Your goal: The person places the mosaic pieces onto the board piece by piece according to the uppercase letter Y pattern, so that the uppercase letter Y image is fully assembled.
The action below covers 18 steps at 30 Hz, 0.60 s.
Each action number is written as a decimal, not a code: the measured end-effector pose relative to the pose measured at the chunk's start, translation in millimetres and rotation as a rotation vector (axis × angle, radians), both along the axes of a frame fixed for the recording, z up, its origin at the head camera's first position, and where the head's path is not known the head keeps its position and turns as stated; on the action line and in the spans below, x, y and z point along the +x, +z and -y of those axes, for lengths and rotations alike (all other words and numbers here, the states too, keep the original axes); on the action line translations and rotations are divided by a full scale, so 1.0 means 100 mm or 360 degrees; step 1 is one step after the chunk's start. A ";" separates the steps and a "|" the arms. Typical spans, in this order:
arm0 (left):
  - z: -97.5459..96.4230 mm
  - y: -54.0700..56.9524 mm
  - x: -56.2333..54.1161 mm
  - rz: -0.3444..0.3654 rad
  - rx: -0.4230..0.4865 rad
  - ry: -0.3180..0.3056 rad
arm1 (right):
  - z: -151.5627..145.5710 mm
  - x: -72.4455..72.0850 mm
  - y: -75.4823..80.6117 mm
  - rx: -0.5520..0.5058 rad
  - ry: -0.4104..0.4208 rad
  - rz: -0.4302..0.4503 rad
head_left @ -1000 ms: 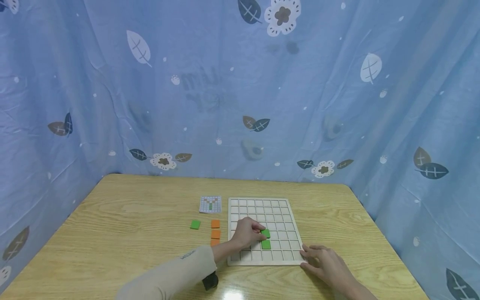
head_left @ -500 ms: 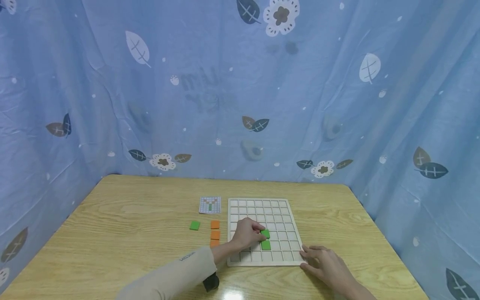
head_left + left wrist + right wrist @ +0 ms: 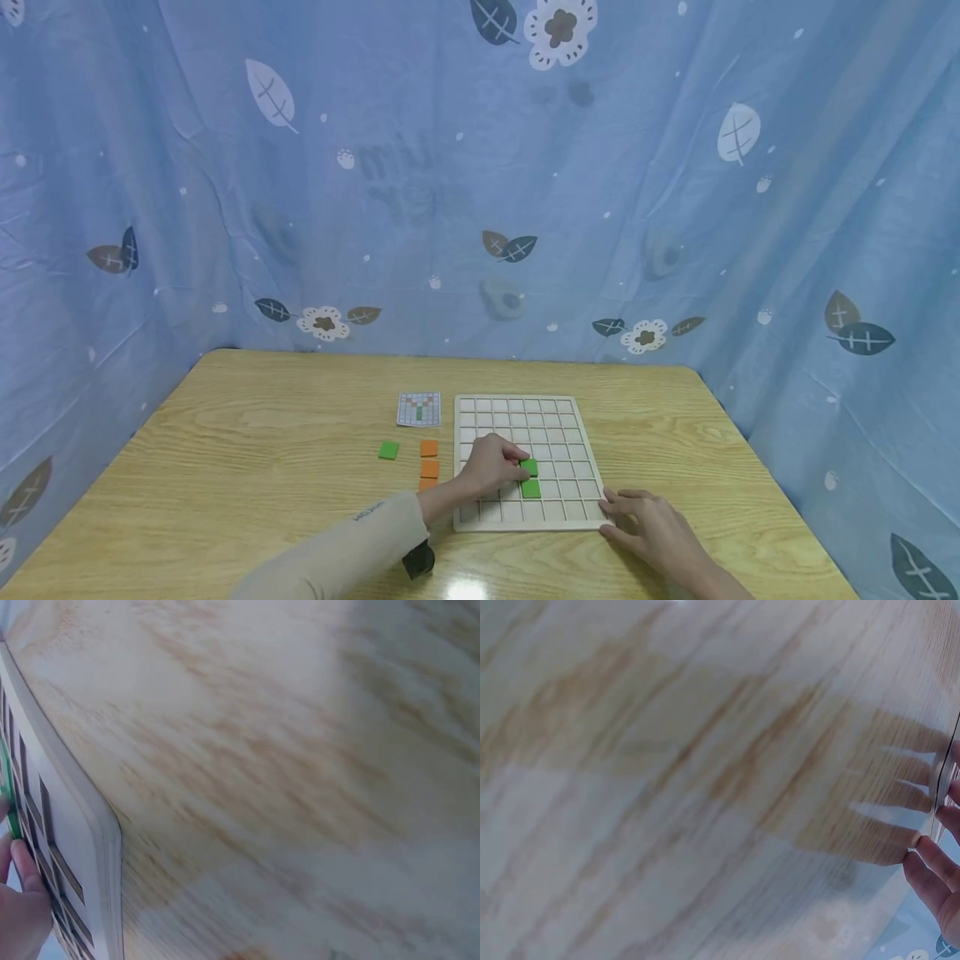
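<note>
Hardly anything has moved since the earlier frame: from here I see the left hand (image 3: 489, 467) pinching a green tile (image 3: 530, 467) on the board (image 3: 536, 526), just beyond a second tile (image 3: 531, 489), and the right hand (image 3: 660, 528) touching the board's near right corner with relaxed fingers.

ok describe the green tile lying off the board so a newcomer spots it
On the wooden table, find the pale gridded board. Left of it runs a column of orange tiles, and left of the farthest one lies the loose green tile. Its colour sets it apart from them; unlike the two green tiles at the board, it lies on bare wood.
</note>
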<state>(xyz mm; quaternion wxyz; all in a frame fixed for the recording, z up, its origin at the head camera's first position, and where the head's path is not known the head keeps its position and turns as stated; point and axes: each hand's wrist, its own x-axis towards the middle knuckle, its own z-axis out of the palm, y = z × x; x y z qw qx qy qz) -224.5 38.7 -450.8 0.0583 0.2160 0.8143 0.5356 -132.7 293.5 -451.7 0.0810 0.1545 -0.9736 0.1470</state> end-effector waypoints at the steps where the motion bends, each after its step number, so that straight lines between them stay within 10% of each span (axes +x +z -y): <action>1: 0.00 0.00 0.00 0.0003 -0.0006 -0.0004 | 0.00 0.00 0.00 -0.0002 0.0001 -0.0002; 18: 0.02 -0.07 -0.03 -0.0052 0.0012 -0.0004 | 0.00 -0.01 0.01 0.0016 0.0034 -0.0042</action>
